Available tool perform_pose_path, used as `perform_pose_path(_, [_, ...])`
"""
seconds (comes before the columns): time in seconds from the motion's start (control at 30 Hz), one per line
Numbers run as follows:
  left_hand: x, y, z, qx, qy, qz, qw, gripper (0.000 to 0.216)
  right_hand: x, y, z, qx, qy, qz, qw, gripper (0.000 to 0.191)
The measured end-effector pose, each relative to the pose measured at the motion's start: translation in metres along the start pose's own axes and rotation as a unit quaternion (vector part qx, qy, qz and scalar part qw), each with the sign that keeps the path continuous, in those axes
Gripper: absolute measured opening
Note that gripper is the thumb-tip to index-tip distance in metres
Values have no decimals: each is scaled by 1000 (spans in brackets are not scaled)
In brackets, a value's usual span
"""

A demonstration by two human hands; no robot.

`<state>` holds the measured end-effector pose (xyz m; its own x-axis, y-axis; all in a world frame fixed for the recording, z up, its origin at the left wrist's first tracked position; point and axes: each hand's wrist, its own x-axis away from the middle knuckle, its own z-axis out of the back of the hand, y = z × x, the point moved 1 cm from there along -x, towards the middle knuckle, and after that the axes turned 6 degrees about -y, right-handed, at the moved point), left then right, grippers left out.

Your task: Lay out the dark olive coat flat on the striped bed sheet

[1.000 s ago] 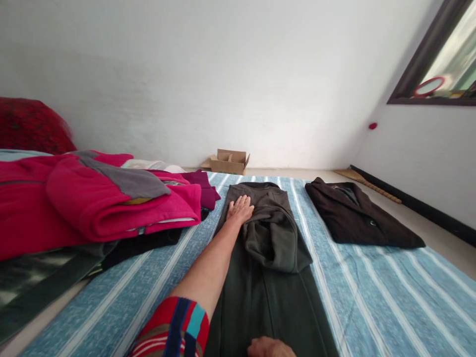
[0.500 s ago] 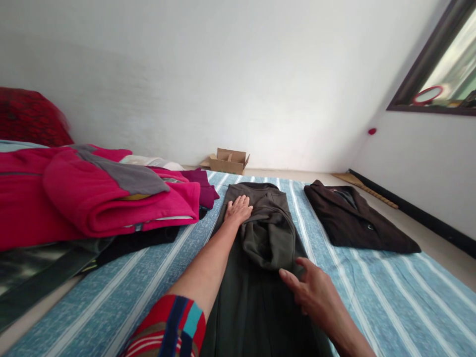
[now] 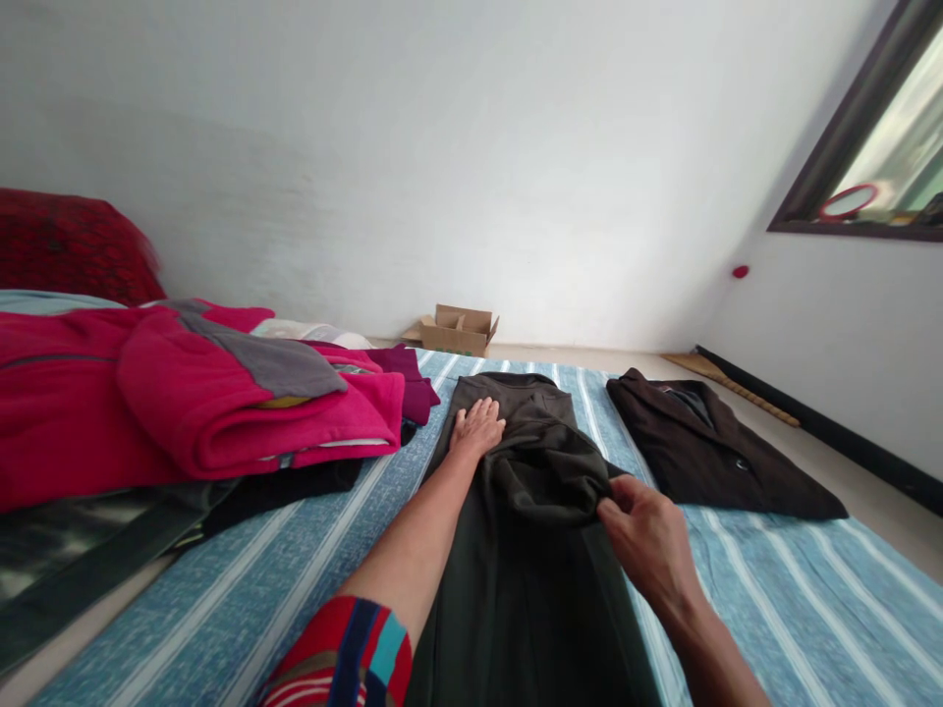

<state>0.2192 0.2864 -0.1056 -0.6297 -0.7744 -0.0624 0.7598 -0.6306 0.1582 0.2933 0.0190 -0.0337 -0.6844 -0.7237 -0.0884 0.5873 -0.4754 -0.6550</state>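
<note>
The dark green garment [image 3: 526, 491] lies along the middle of the striped mattress [image 3: 773, 589]. My left hand [image 3: 477, 430] presses flat and open near its far end; my right hand [image 3: 648, 540] pinches the folded-over part, mid-fold. Next, I'd judge, comes laying it flat.

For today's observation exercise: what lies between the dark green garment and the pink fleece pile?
In the head view, only bare blue striped bedcover separates the dark green garment from the pink fleece pile.
</note>
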Motion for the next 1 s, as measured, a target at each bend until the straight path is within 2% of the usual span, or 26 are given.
perform_pose_path(0.1, [1, 0, 0, 0, 3, 1, 1000, 50, -9, -3, 22, -3, 61, 18, 998, 17])
perform_pose_path(0.17, [2, 1, 1, -1, 4, -1, 1000, 50, -14, -4, 33, 31, 117, 47, 992, 18])
perform_pose_path(0.23, [3, 1, 1, -1, 4, -3, 1000, 50, -17, -5, 41, 87, 184, 102, 974, 19])
perform_pose_path(0.3, [4, 0, 2, -2, 1, -4, 1000, 50, -17, -4, 46, 134, 241, 186, 943, 19])
perform_pose_path(0.37, [4, 0, 2, -1, -4, -5, 1000, 51, -15, -1, 48, 159, 254, 257, 919, 21])
perform_pose_path(0.4, [4, 0, 2, -1, -6, -5, 1000, 51, -14, 2, 48, 167, 240, 269, 918, 22])
perform_pose_path(0.47, [4, 0, 2, -1, -9, -5, 1000, 52, -12, 12, 46, 183, 178, 234, 938, 24])
perform_pose_path(0.53, [4, 0, 2, -1, -13, -6, 1000, 52, -9, 24, 44, 168, 98, 159, 968, 27])
perform_pose_path(0.6, [3, 0, 3, -1, -17, -6, 1000, 52, -6, 35, 41, 99, 27, 102, 989, 30])
perform_pose_path(0.67, [3, 0, 3, -1, -22, -5, 1000, 53, -3, 45, 41, 10, -12, 70, 997, 38])
perform_pose_path(0.77, [3, 0, 4, -1, -28, -5, 1000, 53, -3, 58, 45, -34, 2, 25, 999, 52])
perform_pose_path(0.9, [3, 0, 4, -3, -31, -5, 1000, 53, -12, 84, 51, 58, 67, -51, 995, 58])
perform_pose_path(1.0, [3, 0, 5, -5, -32, -5, 999, 53, -18, 106, 46, 115, 23, -88, 989, 59])
